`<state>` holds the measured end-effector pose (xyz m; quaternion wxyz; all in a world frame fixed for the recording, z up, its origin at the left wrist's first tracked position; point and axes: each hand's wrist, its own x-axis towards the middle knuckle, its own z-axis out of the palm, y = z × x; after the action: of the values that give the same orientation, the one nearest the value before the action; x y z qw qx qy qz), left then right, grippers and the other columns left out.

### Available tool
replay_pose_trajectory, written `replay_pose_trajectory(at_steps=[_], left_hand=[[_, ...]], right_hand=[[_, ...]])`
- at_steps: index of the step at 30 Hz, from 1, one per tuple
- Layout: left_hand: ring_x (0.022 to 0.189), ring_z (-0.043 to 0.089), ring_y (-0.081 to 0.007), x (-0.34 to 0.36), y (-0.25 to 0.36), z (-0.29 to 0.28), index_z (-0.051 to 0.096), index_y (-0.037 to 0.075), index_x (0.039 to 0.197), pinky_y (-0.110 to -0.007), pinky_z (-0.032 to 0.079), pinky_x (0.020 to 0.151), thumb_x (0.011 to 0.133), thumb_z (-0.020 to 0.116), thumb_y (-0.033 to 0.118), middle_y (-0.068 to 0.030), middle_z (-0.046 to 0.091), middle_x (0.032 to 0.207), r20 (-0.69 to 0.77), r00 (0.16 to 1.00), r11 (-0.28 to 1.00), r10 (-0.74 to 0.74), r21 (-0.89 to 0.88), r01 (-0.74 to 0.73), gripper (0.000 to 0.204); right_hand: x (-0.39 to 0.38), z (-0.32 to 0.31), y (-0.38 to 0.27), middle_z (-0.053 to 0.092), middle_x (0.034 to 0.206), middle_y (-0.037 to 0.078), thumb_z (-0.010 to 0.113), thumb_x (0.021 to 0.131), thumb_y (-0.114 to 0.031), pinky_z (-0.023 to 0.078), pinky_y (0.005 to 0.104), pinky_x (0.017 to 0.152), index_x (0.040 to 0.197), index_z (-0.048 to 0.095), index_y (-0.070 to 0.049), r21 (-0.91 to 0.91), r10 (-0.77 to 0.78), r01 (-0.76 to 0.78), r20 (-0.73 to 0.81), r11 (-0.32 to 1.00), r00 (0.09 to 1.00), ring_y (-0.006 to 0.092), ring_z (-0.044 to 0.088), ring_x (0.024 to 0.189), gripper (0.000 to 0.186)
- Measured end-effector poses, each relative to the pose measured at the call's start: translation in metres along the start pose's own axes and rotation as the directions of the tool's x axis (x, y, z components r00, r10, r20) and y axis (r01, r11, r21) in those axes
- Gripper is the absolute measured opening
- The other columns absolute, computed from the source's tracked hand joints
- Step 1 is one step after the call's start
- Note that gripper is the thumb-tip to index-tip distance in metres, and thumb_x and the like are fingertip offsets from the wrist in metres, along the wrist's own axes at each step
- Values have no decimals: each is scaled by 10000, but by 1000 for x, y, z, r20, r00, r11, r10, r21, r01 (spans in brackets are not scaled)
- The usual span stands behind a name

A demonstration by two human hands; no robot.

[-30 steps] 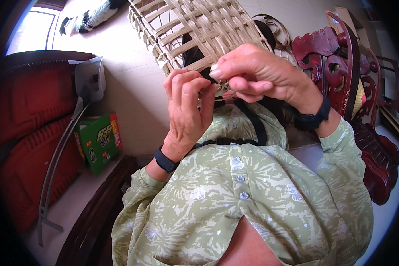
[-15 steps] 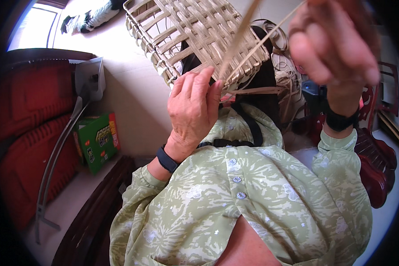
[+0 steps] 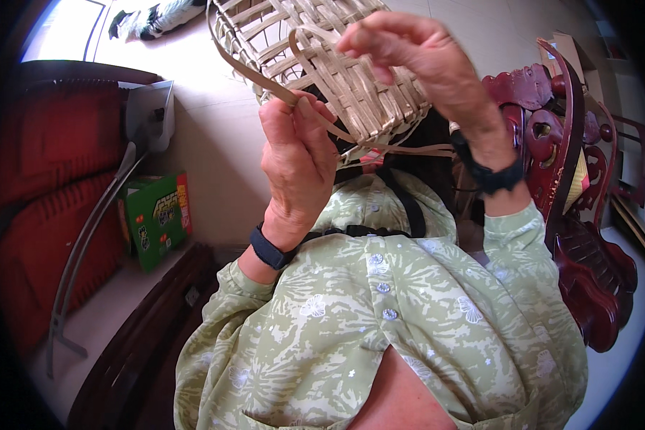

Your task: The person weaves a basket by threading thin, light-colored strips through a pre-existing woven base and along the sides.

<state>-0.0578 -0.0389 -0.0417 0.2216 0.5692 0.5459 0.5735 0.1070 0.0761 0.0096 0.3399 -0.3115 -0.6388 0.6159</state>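
Note:
A partly woven basket point(image 3: 351, 93) of flat tan strips tilts in front of me, its open lattice at the left and tighter weave at the right. My left hand point(image 3: 297, 161) pinches a long tan strip point(image 3: 244, 68) between thumb and fingers near the basket's lower left edge. That strip runs up past the lattice on one side and down to the basket's near corner on the other. Above the weave, my right hand point(image 3: 433, 68) has its fingertips together at the end of a curled length of strip. Its exact grip is partly blurred. Another loose strip point(image 3: 423, 150) sticks out below the basket.
A dark red carved wooden chair point(image 3: 562, 143) stands close on my right. To the left are a red cushioned seat point(image 3: 64, 215), a grey metal stand point(image 3: 86, 251) and a green box point(image 3: 158, 222). A black-and-white furry animal point(image 3: 158, 21) lies on the floor at the far left.
My right hand has come down and left from the upper right to above the basket. My left hand has lifted off the basket's edge and now pinches the strip, which curves loosely instead of tautly.

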Motion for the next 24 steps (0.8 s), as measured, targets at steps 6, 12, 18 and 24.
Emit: replay_pose_trajectory(at_steps=[6,12,18,24], left_hand=[[617,632,-173,-1,11,-8,482,-1,1075,-314,515,556,999,517,-13,-84,624,803,85,995,997,-58,49,54,85],[649,655,-166,34,20,-27,557,-15,1040,-295,527,577,1007,521,-10,-94,683,848,34,984,981,174,-92,-171,49],[755,706,-263,130,46,-44,594,-55,1100,-347,579,725,1082,435,176,-231,709,943,25,955,919,296,-281,-277,281],[1088,645,-176,134,45,-47,663,15,1260,-328,504,955,1039,569,231,-113,714,1168,767,636,988,83,20,-153,323]], right_hand=[[12,27,44,698,880,-33,708,946,-262,486,169,652,1052,759,-79,-110,-218,205,-124,973,968,21,590,775,217],[0,27,41,699,792,-16,695,955,-325,413,156,479,1002,744,-52,164,60,-30,-179,986,982,6,559,596,282],[-5,20,44,659,743,7,657,961,-426,348,152,434,1000,707,-42,278,97,-40,-194,960,976,19,551,562,390],[-6,18,42,690,768,13,645,994,-326,417,161,450,998,713,-56,465,98,35,-258,885,961,41,599,592,279]])
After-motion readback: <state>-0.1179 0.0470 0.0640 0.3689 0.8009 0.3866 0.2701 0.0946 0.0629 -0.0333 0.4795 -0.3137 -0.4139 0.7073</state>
